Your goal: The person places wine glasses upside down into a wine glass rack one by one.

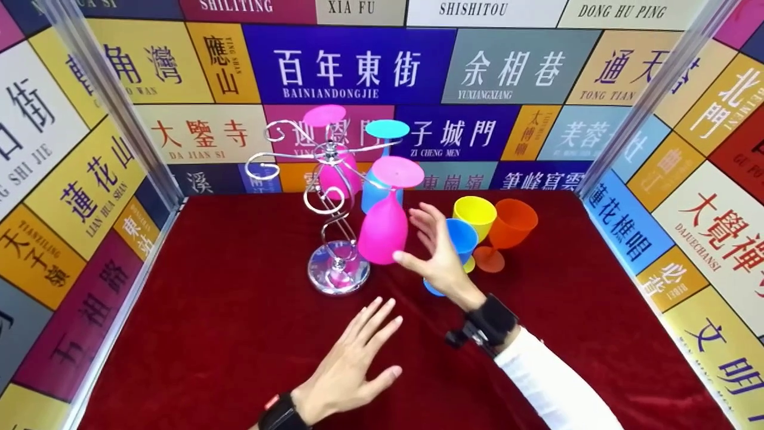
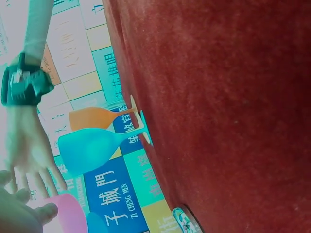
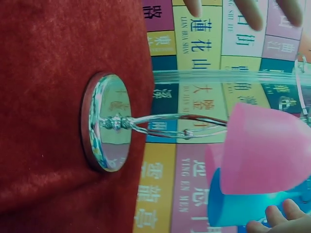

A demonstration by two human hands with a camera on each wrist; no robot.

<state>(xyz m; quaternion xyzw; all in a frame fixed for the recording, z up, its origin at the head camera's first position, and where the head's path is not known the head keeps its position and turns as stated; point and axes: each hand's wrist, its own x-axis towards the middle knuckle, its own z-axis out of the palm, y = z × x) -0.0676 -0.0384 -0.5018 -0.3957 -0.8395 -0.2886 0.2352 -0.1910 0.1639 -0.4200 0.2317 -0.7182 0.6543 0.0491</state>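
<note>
A chrome goblet rack [image 1: 337, 266] with curled arms stands on the table. From it hang, upside down, a pink goblet [image 1: 385, 230] in front, another pink goblet [image 1: 338, 179] and a light blue goblet [image 1: 374, 194] behind. My right hand [image 1: 439, 263] is just right of the front pink goblet, fingers spread and thumb tip close by its rim; nothing is gripped. In the right wrist view its fingertips [image 3: 274, 216] overlap the blue goblet. Nearer the front, my left hand [image 1: 358, 358] hovers palm down with straight fingers, holding nothing.
Right of the rack, a blue goblet [image 1: 462, 239], a yellow goblet [image 1: 476, 210] and an orange goblet [image 1: 513, 224] stand upright, close together. The right hand partly covers the blue one. Dark red cloth [image 1: 227, 346] covers the table, with printed panels [image 1: 349, 63] around it.
</note>
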